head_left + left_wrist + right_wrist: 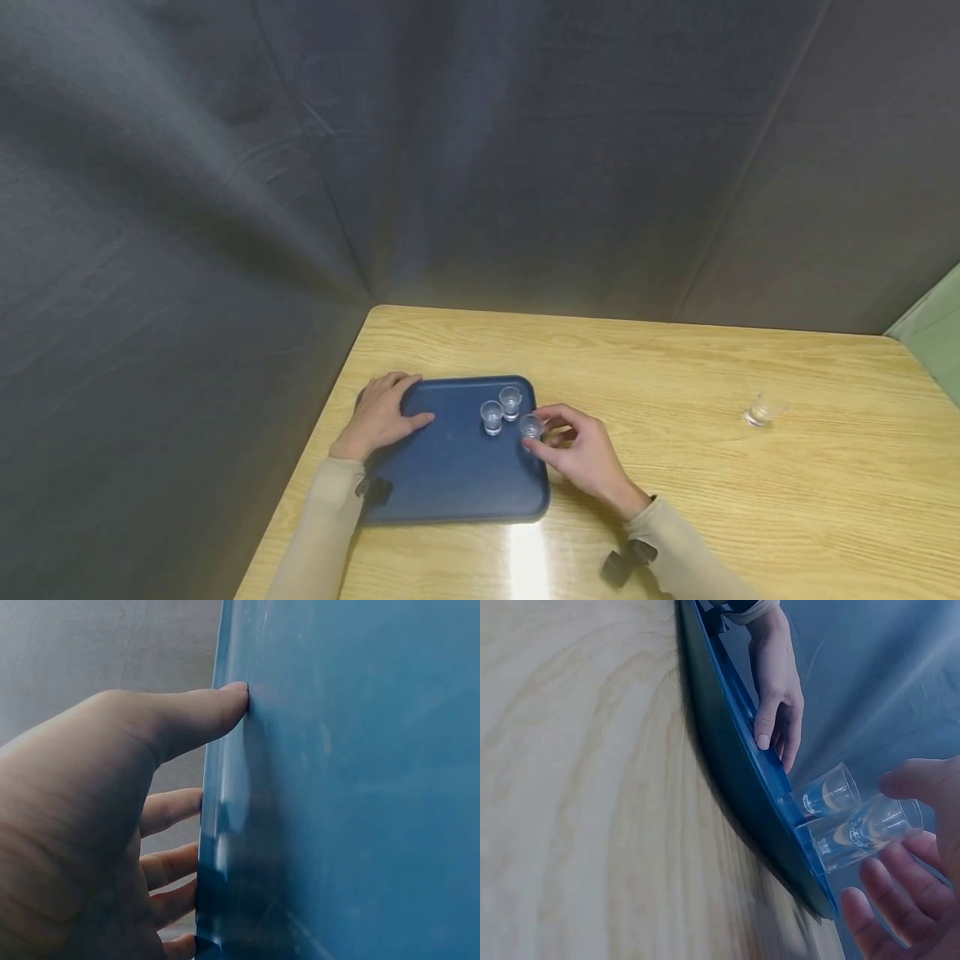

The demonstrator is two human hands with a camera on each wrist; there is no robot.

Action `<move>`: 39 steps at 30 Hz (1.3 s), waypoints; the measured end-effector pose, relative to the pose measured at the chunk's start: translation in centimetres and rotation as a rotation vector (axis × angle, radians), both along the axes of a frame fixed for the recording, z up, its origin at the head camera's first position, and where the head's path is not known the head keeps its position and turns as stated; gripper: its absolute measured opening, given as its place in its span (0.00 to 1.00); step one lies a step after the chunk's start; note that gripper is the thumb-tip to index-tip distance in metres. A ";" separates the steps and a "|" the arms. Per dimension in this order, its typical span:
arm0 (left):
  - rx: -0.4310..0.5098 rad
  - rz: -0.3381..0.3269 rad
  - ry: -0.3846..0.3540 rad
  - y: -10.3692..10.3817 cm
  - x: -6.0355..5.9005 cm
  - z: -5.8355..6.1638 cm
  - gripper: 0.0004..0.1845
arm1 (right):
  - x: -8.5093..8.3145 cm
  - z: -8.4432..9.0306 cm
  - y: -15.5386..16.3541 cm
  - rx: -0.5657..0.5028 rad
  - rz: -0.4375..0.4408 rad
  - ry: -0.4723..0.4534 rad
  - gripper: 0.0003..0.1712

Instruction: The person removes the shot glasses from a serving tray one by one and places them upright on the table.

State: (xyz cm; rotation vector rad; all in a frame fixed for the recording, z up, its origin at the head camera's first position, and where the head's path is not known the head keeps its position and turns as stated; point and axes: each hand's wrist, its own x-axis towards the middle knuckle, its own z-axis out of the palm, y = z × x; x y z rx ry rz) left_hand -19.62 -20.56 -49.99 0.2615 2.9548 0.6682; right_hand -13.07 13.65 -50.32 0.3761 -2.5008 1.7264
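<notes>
I'm pinching a small clear cup (531, 427) in my right hand (581, 454), fingers curled round it at the blue tray's (450, 487) right edge beside two cups (501, 409) already standing there; my left hand (380, 414) is lying flat, steadying the tray's far left rim, while another cup (759, 412) is waiting far right on the table (750, 500)

This looks like a small test booth or lab corner, not a home. A dark gray cloth (480, 150) hangs all around like a curtain and hides the walls, and a pale green wall (933, 329) peeks out at the far right. A plain wooden table (675, 375) stands in the corner with only a blue tray (450, 475) and a few tiny clear cups (510, 402) on it, and the person has small black cameras (626, 565) strapped to the wrists.
</notes>
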 end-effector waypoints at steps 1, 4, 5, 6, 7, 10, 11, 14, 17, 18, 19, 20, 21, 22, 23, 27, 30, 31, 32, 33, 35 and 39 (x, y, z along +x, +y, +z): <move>0.000 0.000 0.000 0.0 0.0 0.0 0.43 | 0.0 0.0 0.1 -0.002 -0.003 -0.003 0.20; 0.000 -0.003 0.002 0.0 0.0 0.0 0.43 | 0.1 0.0 0.3 -0.006 -0.013 -0.005 0.21; -0.002 -0.003 0.003 0.0 0.0 0.0 0.43 | 0.2 0.0 0.4 -0.008 -0.016 -0.003 0.21; -0.001 -0.003 0.004 0.0 0.0 -0.1 0.43 | 0.2 -0.1 0.5 -0.007 -0.021 -0.004 0.21; 0.000 -0.002 0.004 0.0 0.1 -0.1 0.43 | 0.2 -0.1 0.6 -0.007 -0.024 -0.001 0.21; 0.001 0.000 0.002 0.0 0.1 -0.1 0.43 | 0.2 -0.1 1.0 -0.009 -0.035 0.005 0.21; 0.002 0.001 0.001 0.0 0.1 -0.1 0.43 | 0.3 -0.1 1.1 -0.009 -0.038 0.008 0.21; 0.003 0.004 -0.001 0.0 0.1 -0.1 0.43 | 0.3 -0.1 1.5 -0.012 -0.047 0.013 0.20; 0.001 0.005 0.001 0.0 0.0 -0.2 0.43 | 0.4 -0.1 1.8 -0.011 -0.059 0.013 0.20; -0.001 0.005 0.001 0.0 0.0 -0.2 0.43 | 0.5 -0.1 2.0 -0.014 -0.063 0.012 0.21; -0.004 0.003 0.002 0.0 0.0 -0.3 0.43 | 0.5 -0.1 2.1 -0.013 -0.068 0.008 0.21; -0.006 0.002 0.002 0.0 0.0 -0.3 0.43 | 0.5 0.0 2.2 -0.013 -0.073 0.006 0.21; -0.006 0.001 0.001 0.0 0.0 -0.3 0.43 | 0.6 0.0 2.4 -0.013 -0.077 0.003 0.21; -0.007 0.000 0.001 0.0 0.0 -0.3 0.43 | 0.6 0.0 2.5 -0.010 -0.082 -0.001 0.21; -0.008 0.000 0.001 0.0 0.0 -0.3 0.43 | 0.7 0.0 2.6 -0.007 -0.085 -0.003 0.21; -0.002 0.005 -0.001 0.0 0.1 -0.1 0.43 | 0.7 -0.1 3.1 0.017 -0.098 -0.007 0.21; -0.003 0.005 0.001 0.0 0.1 0.0 0.43 | 0.7 -0.3 3.6 0.032 -0.108 -0.008 0.21; -0.004 0.004 0.001 0.0 0.1 0.0 0.43 | 0.6 -0.3 3.7 0.036 -0.111 -0.007 0.21; -0.004 0.003 0.001 0.0 0.1 0.0 0.43 | 0.6 -0.4 3.9 0.041 -0.117 -0.007 0.21; -0.003 0.002 0.002 0.0 0.1 0.0 0.43 | 0.6 -0.4 4.0 0.046 -0.120 -0.010 0.21; -0.001 0.001 0.000 0.0 0.1 0.0 0.43 | 0.7 -0.4 4.3 0.057 -0.129 -0.012 0.21; 0.000 0.001 0.003 0.0 0.0 0.0 0.43 | 0.7 -0.3 4.9 0.069 -0.151 -0.034 0.22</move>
